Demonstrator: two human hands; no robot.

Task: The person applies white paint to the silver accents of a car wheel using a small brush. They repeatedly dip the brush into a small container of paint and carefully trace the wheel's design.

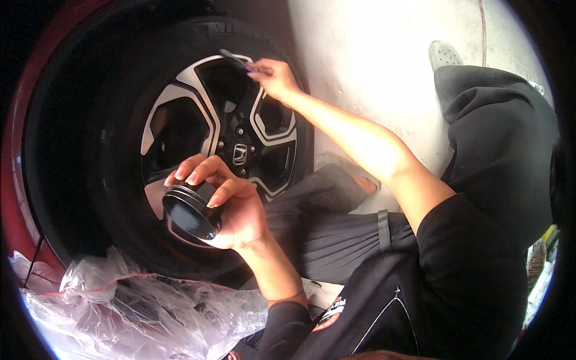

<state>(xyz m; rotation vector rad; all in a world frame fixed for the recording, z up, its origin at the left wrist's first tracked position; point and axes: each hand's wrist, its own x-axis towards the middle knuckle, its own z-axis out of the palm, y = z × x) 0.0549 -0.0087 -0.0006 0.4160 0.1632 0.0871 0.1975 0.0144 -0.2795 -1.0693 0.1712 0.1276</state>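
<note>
My left hand (231,207) is wrapped around a small round black tub (191,213) with a glossy end, held in front of the lower part of the wheel. My right hand (273,78) pinches a slim brush (235,60) with a purple handle and a dark tip. That tip is at the top edge of the wheel rim (207,99), close to the tire; whether it touches cannot be made out. Black and silver spokes make up the rim, with an emblem and lug nuts at its middle. Around it sits the black tire (120,150).
Red car bodywork (18,114) curves along the left edge. Crumpled clear plastic sheeting (150,306) hangs or lies at the lower left. My dark-trousered legs (498,120) are bent on the pale floor (366,66), one grey perforated shoe (445,54) showing at the upper right.
</note>
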